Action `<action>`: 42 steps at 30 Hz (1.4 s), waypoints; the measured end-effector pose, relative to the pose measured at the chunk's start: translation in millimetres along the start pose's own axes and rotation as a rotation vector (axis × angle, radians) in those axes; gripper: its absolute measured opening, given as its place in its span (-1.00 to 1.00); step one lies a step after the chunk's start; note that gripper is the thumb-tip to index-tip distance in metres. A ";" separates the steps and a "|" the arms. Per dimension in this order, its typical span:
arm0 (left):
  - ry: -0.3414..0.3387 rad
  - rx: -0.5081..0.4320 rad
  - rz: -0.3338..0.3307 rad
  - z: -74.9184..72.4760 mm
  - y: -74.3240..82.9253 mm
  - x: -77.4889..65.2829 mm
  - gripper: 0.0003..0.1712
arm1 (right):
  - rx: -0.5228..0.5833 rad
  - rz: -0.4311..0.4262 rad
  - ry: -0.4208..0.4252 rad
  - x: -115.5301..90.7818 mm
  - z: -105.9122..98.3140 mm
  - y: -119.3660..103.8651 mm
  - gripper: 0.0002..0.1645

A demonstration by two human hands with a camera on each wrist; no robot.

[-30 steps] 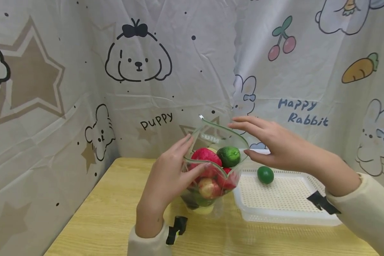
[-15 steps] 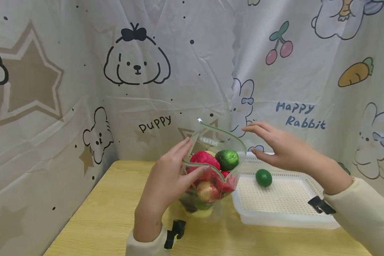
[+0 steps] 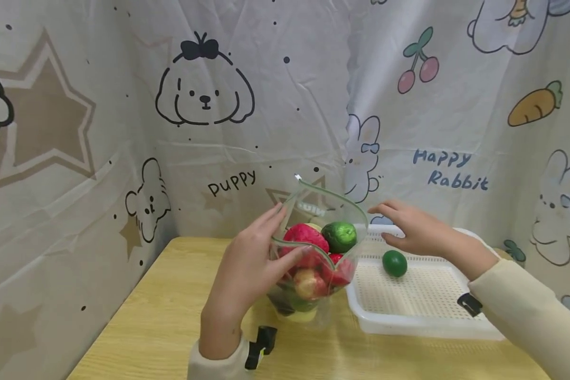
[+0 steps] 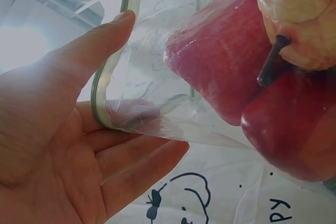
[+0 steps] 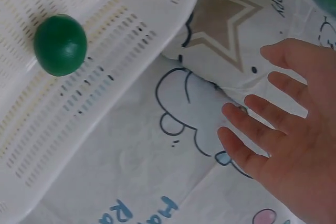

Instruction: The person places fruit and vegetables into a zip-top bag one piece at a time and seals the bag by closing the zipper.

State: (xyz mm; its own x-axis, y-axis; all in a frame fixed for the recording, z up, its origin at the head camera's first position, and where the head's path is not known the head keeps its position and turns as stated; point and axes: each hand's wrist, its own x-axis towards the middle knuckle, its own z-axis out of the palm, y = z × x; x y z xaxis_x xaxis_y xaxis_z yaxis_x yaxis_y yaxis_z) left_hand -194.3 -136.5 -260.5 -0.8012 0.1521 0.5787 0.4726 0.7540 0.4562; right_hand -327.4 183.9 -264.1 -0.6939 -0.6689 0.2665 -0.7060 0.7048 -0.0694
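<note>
A clear zip bag (image 3: 292,253) with a green-edged mouth stands on the table, packed with fruit and vegetables. A bright pink-red piece (image 3: 309,237) and a dark green one (image 3: 339,236) show near its opening; a yellow-red fruit (image 4: 294,19) with a dark stem lies lower. My left hand (image 3: 244,264) holds the bag's left side, thumb along the near rim and fingers around the far side. To the right, my right hand (image 3: 420,227) hovers above the white tray (image 3: 427,322) with fingers spread, holding nothing. A smooth green lime-like fruit (image 3: 395,263) lies in that tray.
The wooden table (image 3: 166,306) extends left of the bag. A printed curtain (image 3: 247,79) hangs behind and along the left side. A dark green leafy shape (image 3: 514,250) shows beyond the tray's right corner.
My right hand has left the bag's right rim and moved right and lower, over the tray. My left hand has kept its place on the bag.
</note>
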 end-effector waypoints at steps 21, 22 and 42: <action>-0.005 -0.004 -0.019 0.9 -2.9 -1.9 -0.15 | 0.053 0.143 -0.251 8.3 53.8 46.4 -0.43; -0.007 -0.005 -0.021 1.2 -2.8 -2.0 -0.14 | 0.057 0.144 -0.276 8.1 57.2 47.8 -0.42; -0.008 -0.003 -0.021 1.1 -0.5 -0.2 -0.14 | 0.045 0.305 -0.566 2.9 82.6 51.3 -0.28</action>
State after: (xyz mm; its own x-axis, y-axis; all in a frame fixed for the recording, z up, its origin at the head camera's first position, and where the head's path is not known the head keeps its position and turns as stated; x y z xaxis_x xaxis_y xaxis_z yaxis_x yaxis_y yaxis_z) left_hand -194.7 -136.2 -261.5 -0.8139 0.1417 0.5634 0.4568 0.7554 0.4699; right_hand -377.4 198.6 -346.3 -0.8232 -0.4698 -0.3188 -0.4618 0.8807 -0.1055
